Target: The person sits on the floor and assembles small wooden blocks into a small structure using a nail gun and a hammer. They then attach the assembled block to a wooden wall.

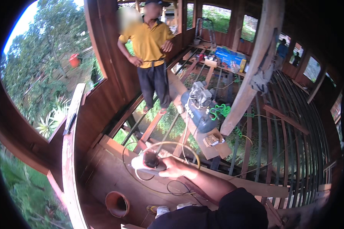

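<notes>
My right arm reaches in from the lower right in a dark sleeve. My right hand is closed around the side of a white, rounded thing with a dark brown top; its exact kind I cannot make out. A thin yellowish hose loops around this thing and my hand. Below it lies a brown board floor. A brown, open-topped bucket stands on the boards to the lower left. My left hand is out of sight.
Beyond the boards, open joists show greenery far below. A dark air compressor rests on planks near a wooden post. A person in a yellow shirt stands ahead. At left runs a window ledge; a blue box lies farther back.
</notes>
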Motion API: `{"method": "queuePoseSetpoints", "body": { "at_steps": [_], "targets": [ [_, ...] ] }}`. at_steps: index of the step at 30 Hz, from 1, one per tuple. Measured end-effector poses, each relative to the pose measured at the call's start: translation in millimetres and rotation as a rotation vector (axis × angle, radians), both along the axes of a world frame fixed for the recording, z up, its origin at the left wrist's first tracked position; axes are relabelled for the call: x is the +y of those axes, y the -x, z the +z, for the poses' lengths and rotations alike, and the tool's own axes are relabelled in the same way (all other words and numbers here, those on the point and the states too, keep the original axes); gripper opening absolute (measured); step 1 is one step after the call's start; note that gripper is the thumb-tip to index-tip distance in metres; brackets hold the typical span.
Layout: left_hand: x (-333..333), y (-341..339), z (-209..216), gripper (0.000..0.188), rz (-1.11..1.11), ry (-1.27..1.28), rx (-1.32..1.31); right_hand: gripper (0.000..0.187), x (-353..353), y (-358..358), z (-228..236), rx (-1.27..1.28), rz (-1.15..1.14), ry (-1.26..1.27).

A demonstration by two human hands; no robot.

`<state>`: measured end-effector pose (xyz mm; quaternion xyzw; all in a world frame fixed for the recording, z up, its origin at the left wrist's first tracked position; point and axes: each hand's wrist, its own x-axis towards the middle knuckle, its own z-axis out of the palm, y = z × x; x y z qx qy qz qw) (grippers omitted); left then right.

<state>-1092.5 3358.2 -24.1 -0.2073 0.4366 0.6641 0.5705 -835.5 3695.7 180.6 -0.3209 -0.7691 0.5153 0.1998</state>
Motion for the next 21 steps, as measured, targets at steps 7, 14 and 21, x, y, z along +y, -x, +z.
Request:
{"method": "queuePoseSetpoints", "body": {
  "at_steps": [7,14,21],
  "targets": [
    [-54,105,-6,0.057,0.18,0.001,-0.01,0.026,92,59,-31,-0.654,0.292,-0.488],
    [19,187,21,0.05,0.12,0.026,0.302,0.021,161,46,-108,-0.978,0.457,-0.968],
    [110,280,103,0.085,-0.175,0.694,1.258,0.021,227,54,-131,-1.039,0.764,-0.967]
  ]
}}
